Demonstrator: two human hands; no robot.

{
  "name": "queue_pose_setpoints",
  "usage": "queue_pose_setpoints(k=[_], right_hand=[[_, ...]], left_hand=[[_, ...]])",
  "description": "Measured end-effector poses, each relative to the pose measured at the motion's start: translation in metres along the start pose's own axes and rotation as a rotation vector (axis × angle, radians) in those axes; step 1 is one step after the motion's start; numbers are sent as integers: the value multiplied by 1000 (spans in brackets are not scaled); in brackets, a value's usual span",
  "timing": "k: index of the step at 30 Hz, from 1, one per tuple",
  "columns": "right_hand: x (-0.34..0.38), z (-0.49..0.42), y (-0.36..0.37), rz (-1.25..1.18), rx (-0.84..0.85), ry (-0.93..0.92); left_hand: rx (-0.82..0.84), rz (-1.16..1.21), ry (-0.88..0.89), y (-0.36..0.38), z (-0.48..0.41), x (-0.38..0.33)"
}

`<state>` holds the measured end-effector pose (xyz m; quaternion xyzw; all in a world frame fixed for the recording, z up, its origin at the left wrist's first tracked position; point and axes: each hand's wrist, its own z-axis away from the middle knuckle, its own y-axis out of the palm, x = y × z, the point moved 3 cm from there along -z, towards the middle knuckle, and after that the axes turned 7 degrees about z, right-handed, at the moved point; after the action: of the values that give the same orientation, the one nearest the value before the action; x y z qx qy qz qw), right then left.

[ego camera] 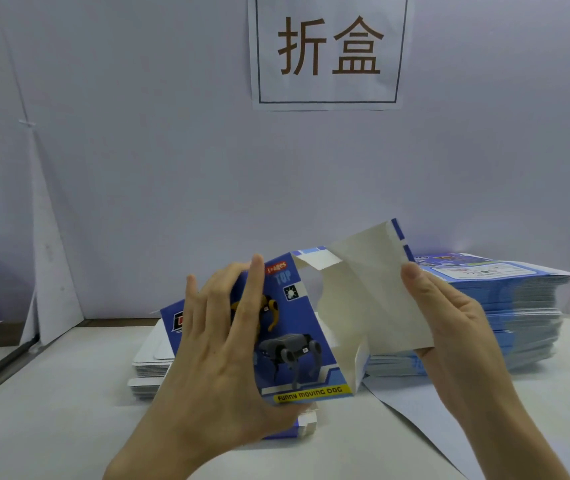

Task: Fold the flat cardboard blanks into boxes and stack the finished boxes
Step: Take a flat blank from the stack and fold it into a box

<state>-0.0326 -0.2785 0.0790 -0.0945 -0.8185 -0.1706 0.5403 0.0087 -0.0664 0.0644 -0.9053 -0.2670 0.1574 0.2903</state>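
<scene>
Over the middle of the table [51,410], near its front edge, we've got one half-opened box [297,327] held up in the air between both hands. It isn't resting on anything we can see. Our left hand [221,344] lies spread across the blue printed face with the robot dog on it, fingers fairly straight and the thumb hooked under the bottom edge, so that panel is clamped. Our right hand [450,327] pinches the plain white inner panel, with the thumb on the side facing us and the fingers out of sight behind.

Our read on how it handles: this is thin, light card, stiff along the panels but happy to bend at the scored lines. It will probably crease or tear at the flaps if we yank it. The glossy print side looks a bit slippery, so it's better to hold near the fold lines and panel edges than by the loose top flap, which just flops.

Toward the right edge of the table sits the pile of flat blanks [505,306], fanned a little. A smaller pile of white cards [152,362] sits behind the box, left of centre. We'd guess squaring up the tube comes next.
</scene>
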Motion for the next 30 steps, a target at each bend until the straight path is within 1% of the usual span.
queue_pose_setpoints(k=[3,6,11,15,17,20,22,24,26,28,30], right_hand=[[-1,1,4,1,36,3],[-2,-1,2,29,-29,-55],[-3,-1,1,45,19,-36],[-4,-2,0,59,-19,-90],[-5,-2,0,80,36,-87],[-7,1,7,64,217,-40],[-8,3,13,57,290,-51],[-8,5,17,82,289,-103],[-6,10,24,136,311,-201],[-5,16,33,226,353,-297],[-10,21,43,315,393,-351]], left_hand=[[4,-1,-17,-1,0,3],[10,26,-11,-2,0,2],[-2,6,-16,-3,-1,1],[5,-10,-20,-4,0,2],[-12,-26,-18,-6,-1,2],[-32,-17,-42,-8,-1,1],[-40,-21,-70,-8,0,1],[-45,-36,-81,-8,1,1],[-62,-38,-98,-8,1,1],[-79,-41,-114,-9,1,1],[-79,-66,-112,-10,1,-1]])
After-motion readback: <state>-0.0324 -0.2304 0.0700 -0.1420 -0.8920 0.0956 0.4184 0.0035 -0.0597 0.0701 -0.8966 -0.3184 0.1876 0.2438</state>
